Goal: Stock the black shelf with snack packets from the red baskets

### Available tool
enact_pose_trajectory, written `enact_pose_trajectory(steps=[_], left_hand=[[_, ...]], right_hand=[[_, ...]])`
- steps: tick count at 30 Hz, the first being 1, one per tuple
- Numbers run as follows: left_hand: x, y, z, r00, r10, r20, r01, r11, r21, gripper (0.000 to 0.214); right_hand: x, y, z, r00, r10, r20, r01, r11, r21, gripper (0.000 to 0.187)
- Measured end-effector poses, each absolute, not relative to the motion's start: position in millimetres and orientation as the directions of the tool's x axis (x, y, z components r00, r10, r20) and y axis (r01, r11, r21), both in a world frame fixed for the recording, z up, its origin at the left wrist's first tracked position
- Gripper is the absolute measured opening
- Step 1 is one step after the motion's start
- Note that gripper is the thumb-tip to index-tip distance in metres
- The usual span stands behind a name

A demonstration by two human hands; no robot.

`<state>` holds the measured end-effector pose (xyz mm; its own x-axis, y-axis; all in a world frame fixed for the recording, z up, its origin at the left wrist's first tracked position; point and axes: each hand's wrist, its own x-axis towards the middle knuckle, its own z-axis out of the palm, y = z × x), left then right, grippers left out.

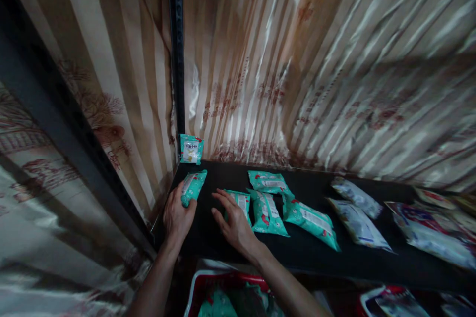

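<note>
My left hand [179, 214] is closed round a teal snack bag [194, 187] over the left end of the black shelf [208, 230]. Behind it, another teal bag [191, 149] stands upright in the corner against the post. With fingers apart, my right hand [235, 223] hovers over or touches a teal bag [241, 201] that it partly covers; I cannot tell if they touch. Further right lie more teal bags: one in the middle [268, 213], one behind it [269, 182] and one slanting to the right [312, 220].
White and blue packets [360, 225] and mixed packets [435, 228] lie further right on the shelf. Below the front edge are a red and white basket [193, 287] with teal bags and a second basket [366, 302]. A dark metal post [178, 49] and patterned sheeting [238, 59] enclose the corner.
</note>
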<state>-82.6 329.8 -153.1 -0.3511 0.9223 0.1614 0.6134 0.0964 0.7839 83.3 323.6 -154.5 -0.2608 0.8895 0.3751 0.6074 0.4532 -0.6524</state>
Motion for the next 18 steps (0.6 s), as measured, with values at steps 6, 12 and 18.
enact_pose_trajectory(steps=[6,12,18], left_hand=[[-94,342,-156,-0.248,0.969,-0.013,0.024,0.019,1.0,0.053],[-100,351,-155,-0.04,0.999,0.006,0.119,-0.001,0.993,0.052],[-99,355,-150,-0.016,0.999,0.05,0.026,-0.049,0.998,0.039]], right_hand=[[74,335,-153,-0.241,0.871,0.427,0.654,0.471,-0.592,0.05],[73,344,-136,-0.551,0.739,0.388,0.719,0.656,-0.229,0.073],[75,366,-131,-0.554,0.75,0.361,0.732,0.646,-0.217,0.06]])
